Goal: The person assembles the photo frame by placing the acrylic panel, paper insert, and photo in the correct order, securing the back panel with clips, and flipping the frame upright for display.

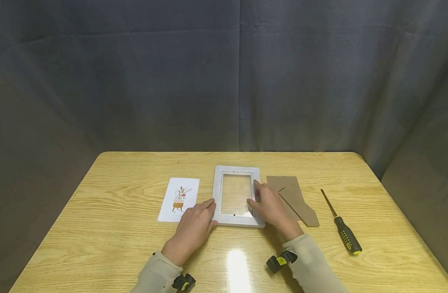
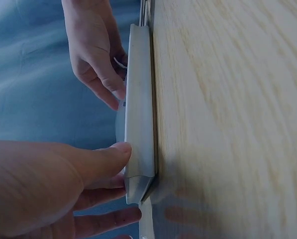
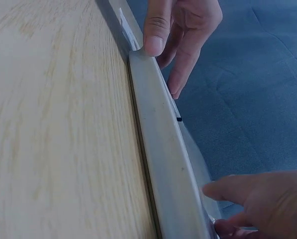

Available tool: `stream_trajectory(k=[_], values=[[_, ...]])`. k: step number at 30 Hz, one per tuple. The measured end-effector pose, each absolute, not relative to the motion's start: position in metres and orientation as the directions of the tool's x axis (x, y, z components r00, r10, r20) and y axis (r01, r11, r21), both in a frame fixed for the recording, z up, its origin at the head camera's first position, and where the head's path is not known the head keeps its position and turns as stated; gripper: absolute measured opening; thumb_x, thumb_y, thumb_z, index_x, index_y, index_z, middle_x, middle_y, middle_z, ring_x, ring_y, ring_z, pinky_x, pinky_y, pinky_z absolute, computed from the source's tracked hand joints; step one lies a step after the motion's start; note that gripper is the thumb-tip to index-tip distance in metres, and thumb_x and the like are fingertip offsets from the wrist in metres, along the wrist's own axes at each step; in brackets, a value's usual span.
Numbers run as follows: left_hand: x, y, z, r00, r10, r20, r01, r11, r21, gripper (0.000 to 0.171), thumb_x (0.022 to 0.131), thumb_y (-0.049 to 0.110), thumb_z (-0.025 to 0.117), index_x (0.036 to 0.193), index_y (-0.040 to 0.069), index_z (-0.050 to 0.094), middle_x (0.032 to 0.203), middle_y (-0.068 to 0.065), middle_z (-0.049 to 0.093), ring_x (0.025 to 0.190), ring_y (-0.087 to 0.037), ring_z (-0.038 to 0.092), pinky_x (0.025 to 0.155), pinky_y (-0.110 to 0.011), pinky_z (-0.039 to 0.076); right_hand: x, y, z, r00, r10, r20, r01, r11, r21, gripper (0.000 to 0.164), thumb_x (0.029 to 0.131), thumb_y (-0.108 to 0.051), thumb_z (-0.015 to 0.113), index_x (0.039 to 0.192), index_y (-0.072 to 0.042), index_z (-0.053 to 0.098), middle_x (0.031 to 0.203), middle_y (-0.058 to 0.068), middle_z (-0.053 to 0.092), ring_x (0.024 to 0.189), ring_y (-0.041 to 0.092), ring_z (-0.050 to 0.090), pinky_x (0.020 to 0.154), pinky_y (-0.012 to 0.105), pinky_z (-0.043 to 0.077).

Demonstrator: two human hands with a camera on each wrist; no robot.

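A whitish picture frame [image 1: 235, 220] lies flat on the table, with a clear sheet [image 1: 236, 193] in its opening. At the frame's near left corner is my left hand [image 1: 195, 221], its thumb on the front edge and its fingers along the left side, holding it. My right hand [image 1: 269, 203] reaches over the right side, and its thumb and fingertips pinch the edge of the clear sheet. In the right wrist view this sheet [image 3: 197, 149] bulges a little above the frame's edge. The right fingertips are partly hidden there.
Left of the frame lies a white card with a plant print [image 1: 169, 203], partly behind my left hand. To the right are a brown backing board [image 1: 284, 183] with a folded stand and a black-and-yellow screwdriver [image 1: 346, 234]. A dark curtain [image 1: 172, 89] hangs behind the table.
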State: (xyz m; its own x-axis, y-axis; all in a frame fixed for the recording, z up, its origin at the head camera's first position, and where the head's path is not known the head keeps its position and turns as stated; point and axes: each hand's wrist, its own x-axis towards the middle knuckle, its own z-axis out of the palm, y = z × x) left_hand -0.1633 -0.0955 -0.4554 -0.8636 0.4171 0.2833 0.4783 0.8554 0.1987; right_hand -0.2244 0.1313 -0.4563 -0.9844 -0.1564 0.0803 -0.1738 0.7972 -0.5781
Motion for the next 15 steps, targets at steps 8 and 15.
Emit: stream_trajectory(k=[8,15], values=[[-0.1631,-0.0957,-0.455,-0.865,0.422,0.271,0.478,0.857,0.192,0.052,0.082,0.026,0.069,0.122,-0.006,0.06,0.13,-0.017,0.056,0.107,-0.033,0.059,0.086,-0.044,0.049,-0.2221,0.1338,-0.4567,-0.965,-0.222,0.14,-0.262,0.794,-0.549,0.062,0.079,-0.021,0.071,0.135,-0.006,0.052,0.114,0.015,0.056,0.089,0.023,0.052,0.073,0.038,0.047],[-0.1633,-0.0959,-0.4553,-0.867,0.421,0.267,0.476,0.857,0.195,0.052,0.082,0.026,0.069,0.122,-0.006,0.06,0.13,-0.017,0.056,0.107,-0.033,0.059,0.085,-0.043,0.05,-0.2201,0.136,-0.4577,-0.909,-0.351,0.223,-0.415,0.804,-0.425,0.053,0.081,-0.024,0.068,0.131,-0.011,0.059,0.143,0.02,0.043,0.12,0.041,0.042,0.094,0.057,0.038]])
